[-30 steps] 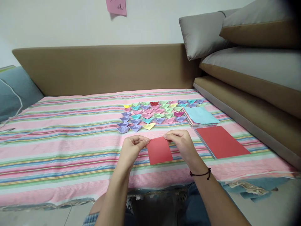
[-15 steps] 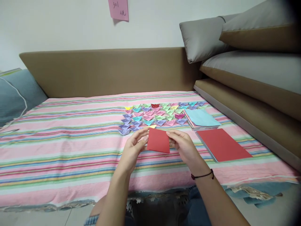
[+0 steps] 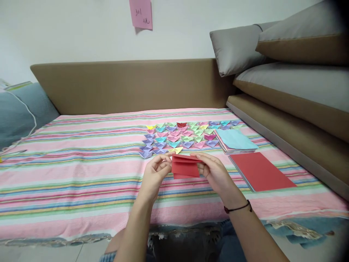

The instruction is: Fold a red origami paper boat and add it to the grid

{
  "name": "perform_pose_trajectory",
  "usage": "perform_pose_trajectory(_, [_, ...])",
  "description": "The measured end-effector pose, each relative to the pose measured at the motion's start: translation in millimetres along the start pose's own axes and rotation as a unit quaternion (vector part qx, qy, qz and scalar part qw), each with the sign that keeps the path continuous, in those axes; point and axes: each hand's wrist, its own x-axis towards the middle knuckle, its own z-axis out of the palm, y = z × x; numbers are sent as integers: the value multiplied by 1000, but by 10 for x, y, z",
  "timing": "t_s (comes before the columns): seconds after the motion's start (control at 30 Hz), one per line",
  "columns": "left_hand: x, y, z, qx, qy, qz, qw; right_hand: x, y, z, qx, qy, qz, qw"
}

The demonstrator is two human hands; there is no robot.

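Observation:
Between my two hands is a small red sheet of folding paper, held above the striped cloth, with its top flap folded forward and layers showing below. My left hand pinches its left edge near the top corner. At the upper right corner, my right hand grips the folded flap between thumb and fingers. Just beyond the paper lie several rows of small folded paper boats in purple, pink, green, blue and yellow. A yellow paper boat sits closest to my fingers.
To the right lie a stack of light blue-topped paper and a larger red-topped stack. Grey and brown cushions pile up at the far right. A brown backrest runs along the wall, and a white cable trails at left.
The red paper's upper part has been bent down toward me, so a flat square now shows an open fold with layers. Both hands keep their pinch. The view has tilted slightly.

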Motion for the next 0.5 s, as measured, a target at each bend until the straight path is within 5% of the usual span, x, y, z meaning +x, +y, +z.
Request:
perform_pose_trajectory(0.33, [7,10,-18,-1,12,1,1000,-33,-28,15,-5,-55,-4,998])
perform_pose_trajectory(0.5, [15,1,-24,-3,5,-5,1000,-30,-24,10,-6,-33,-17,999])
